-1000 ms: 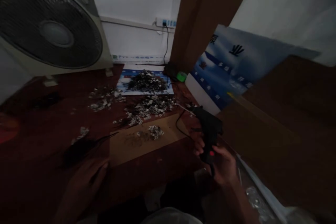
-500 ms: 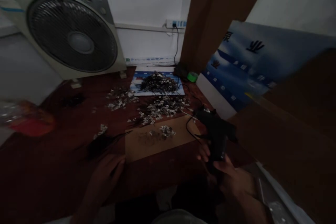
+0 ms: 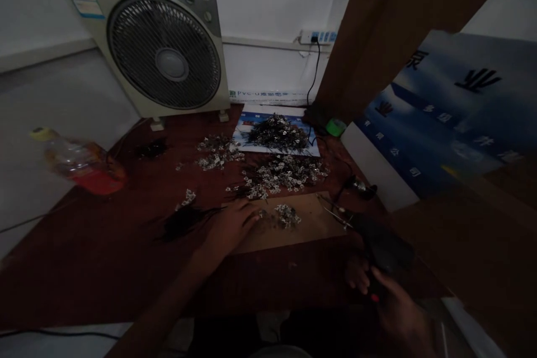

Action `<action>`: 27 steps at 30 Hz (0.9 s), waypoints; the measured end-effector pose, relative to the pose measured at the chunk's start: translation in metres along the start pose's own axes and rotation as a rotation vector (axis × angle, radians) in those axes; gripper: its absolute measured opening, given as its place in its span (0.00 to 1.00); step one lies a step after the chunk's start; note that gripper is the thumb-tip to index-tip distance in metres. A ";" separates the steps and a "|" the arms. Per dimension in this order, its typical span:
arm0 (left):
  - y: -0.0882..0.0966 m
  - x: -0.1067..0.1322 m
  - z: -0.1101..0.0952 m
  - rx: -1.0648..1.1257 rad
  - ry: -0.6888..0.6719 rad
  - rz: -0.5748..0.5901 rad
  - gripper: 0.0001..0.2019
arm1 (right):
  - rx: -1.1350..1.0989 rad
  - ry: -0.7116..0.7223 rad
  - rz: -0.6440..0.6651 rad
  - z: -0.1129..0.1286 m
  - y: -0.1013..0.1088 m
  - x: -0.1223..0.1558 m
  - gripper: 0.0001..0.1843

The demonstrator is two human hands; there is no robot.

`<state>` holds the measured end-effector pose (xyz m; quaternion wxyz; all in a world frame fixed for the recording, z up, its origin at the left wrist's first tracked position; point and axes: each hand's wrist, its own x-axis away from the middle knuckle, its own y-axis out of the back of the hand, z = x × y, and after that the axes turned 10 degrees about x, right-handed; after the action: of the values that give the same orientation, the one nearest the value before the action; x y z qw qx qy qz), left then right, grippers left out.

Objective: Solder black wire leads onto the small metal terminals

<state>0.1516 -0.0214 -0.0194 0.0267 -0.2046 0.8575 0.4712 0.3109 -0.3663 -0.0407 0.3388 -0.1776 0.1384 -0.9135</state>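
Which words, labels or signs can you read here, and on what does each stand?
"PVC-U", then blurred characters: on the white strip.
"业": blue board, large character; its smaller ones are blurred.
Sticker on the fan: too small to read.

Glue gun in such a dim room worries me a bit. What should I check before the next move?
1. Grip: right hand closed round glue gun: ok.
2. Clearance: left hand apart from the gun's front: ok.
3. Reach: left hand on cardboard, beside small pieces: ok.
4. Power: gun's cord plugged into power strip: cannot tell.
5. Light: enough to see the pieces: not ok, dim.
6. Bottle apart from both hands: ok.
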 end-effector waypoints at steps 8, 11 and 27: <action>-0.006 -0.018 0.007 -0.003 -0.030 0.119 0.10 | 0.014 0.005 0.039 -0.008 0.008 -0.003 0.16; 0.000 -0.017 0.011 0.009 -0.055 0.144 0.10 | 0.026 -0.005 0.053 -0.010 0.010 -0.002 0.15; -0.008 -0.012 0.033 0.059 -0.126 0.114 0.15 | 0.057 -0.010 -0.017 0.002 -0.002 -0.001 0.14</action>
<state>0.1606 0.0059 -0.0417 0.0598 -0.1243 0.8780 0.4584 0.3115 -0.3645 -0.0386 0.3365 -0.1738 0.1093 -0.9190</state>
